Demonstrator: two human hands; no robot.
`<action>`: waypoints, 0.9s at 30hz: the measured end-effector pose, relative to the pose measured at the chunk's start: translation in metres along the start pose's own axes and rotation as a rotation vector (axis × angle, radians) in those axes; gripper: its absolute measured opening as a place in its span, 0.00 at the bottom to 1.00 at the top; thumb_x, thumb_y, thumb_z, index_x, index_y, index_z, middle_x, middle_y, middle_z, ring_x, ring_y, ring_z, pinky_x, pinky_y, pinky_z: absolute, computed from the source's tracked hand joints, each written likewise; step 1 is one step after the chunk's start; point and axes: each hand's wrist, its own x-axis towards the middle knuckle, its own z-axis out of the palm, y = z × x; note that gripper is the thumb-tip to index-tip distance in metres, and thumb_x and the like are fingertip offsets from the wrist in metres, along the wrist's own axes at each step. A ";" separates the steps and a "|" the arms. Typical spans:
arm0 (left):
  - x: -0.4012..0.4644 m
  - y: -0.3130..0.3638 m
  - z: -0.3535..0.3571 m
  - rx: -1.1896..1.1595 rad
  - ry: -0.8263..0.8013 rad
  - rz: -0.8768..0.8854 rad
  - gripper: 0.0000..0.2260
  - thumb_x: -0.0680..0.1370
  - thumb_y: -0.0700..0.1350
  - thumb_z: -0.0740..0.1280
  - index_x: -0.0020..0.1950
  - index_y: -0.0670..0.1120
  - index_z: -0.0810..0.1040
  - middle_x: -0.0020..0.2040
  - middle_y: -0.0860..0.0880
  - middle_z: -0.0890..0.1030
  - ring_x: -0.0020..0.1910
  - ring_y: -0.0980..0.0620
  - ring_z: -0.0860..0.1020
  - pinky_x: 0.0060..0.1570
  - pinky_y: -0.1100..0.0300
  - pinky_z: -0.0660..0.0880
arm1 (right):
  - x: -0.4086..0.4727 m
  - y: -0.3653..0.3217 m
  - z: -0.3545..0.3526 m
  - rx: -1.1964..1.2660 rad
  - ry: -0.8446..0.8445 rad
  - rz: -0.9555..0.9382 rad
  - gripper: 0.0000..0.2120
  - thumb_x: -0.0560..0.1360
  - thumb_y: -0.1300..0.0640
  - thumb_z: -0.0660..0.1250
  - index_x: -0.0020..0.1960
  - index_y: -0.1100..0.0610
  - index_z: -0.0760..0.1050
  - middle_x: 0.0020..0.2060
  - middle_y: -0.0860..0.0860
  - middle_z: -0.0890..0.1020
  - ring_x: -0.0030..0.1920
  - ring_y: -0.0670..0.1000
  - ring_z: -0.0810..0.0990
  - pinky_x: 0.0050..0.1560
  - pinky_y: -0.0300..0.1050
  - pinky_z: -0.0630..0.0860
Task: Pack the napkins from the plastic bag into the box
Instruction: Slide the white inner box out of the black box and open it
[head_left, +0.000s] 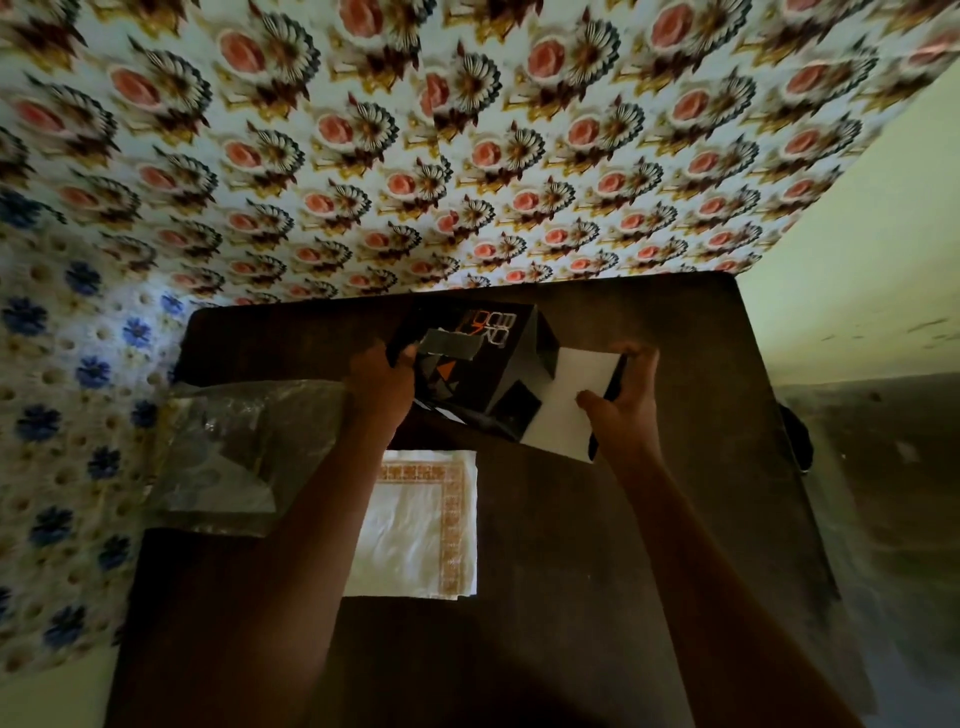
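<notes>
Dark wooden table (571, 597) against floral-patterned covering (467, 130): box being handled.
Nearest lie the folded napkins (415, 525) with an orange-patterned border, the clear plastic bag (228, 457) at their left. Beyond, the left hand (382, 384) grips the black box (483, 358) at its left edge; the right hand (623, 400) pinches its white-lined open flap (571, 395).

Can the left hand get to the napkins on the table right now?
Probably not at once: the left hand grips the box. The napkins lie uncovered just beside its forearm, so after letting go the way looks free.
</notes>
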 end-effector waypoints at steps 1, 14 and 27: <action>-0.002 0.005 -0.001 0.061 0.083 0.059 0.19 0.80 0.53 0.65 0.68 0.45 0.75 0.65 0.39 0.77 0.67 0.37 0.74 0.65 0.39 0.74 | -0.001 -0.002 -0.001 0.017 0.019 -0.006 0.26 0.74 0.68 0.69 0.62 0.46 0.61 0.56 0.49 0.74 0.56 0.52 0.80 0.42 0.47 0.83; -0.075 0.062 -0.020 0.140 -0.187 0.578 0.14 0.77 0.57 0.70 0.54 0.47 0.78 0.61 0.50 0.74 0.55 0.59 0.73 0.47 0.72 0.67 | -0.033 -0.024 0.010 0.406 0.065 0.086 0.27 0.73 0.68 0.73 0.61 0.53 0.59 0.55 0.50 0.74 0.53 0.53 0.80 0.44 0.52 0.85; -0.066 0.094 -0.043 -0.053 -0.237 0.022 0.08 0.75 0.37 0.66 0.51 0.40 0.83 0.47 0.42 0.82 0.47 0.37 0.79 0.44 0.53 0.79 | -0.046 -0.004 0.036 0.085 0.243 0.186 0.29 0.63 0.49 0.82 0.53 0.59 0.70 0.50 0.50 0.78 0.50 0.51 0.80 0.38 0.38 0.76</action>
